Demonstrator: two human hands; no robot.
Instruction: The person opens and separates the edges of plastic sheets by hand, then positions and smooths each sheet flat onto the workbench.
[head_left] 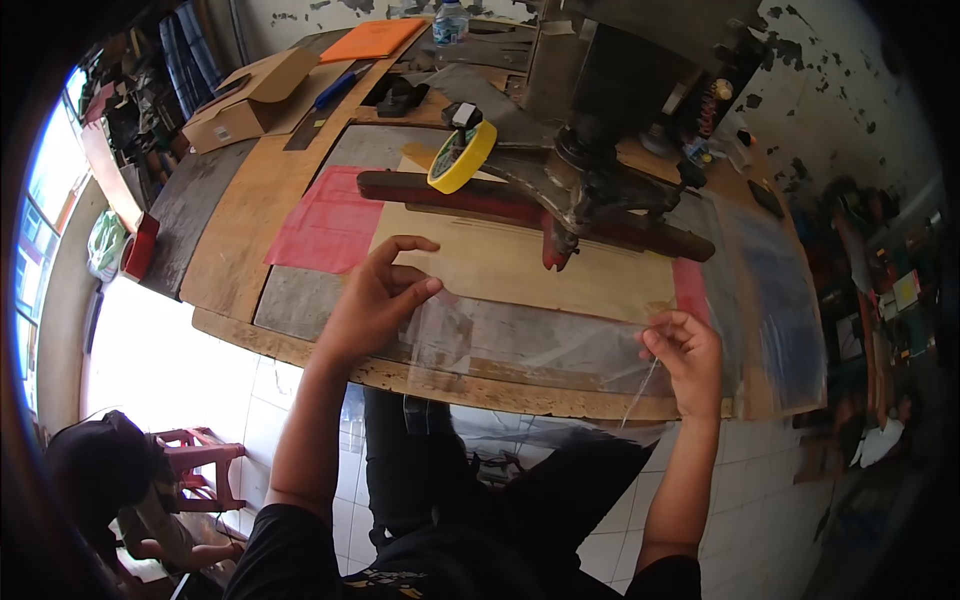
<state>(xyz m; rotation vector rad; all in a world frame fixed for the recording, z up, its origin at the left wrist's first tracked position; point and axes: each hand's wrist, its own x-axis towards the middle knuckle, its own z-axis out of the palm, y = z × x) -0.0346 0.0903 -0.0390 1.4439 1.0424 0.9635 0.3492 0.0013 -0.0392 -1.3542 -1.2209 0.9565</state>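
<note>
My left hand (pixel 385 295) is over the front left of the pale board (pixel 480 255), its fingers curved and apart, with nothing visible between them. Clear plastic film (pixel 540 345) stretches from beside it toward the right, hanging over the table's front edge. At the board's front right corner, my right hand (pixel 682 345) pinches the edge of this film between thumb and fingertips. Red sheets (pixel 325 220) show at the left of the board and at its right end. Above the board stands a dark press with a long bar (pixel 640 225); a yellow tape roll (pixel 462 158) hangs on it.
An open cardboard box (pixel 245 110), an orange folder (pixel 372 41) and a water bottle (pixel 450 22) are at the back. More film (pixel 775 310) lies at the right. A person (pixel 110 480) is at the lower left by a red stool (pixel 205 465).
</note>
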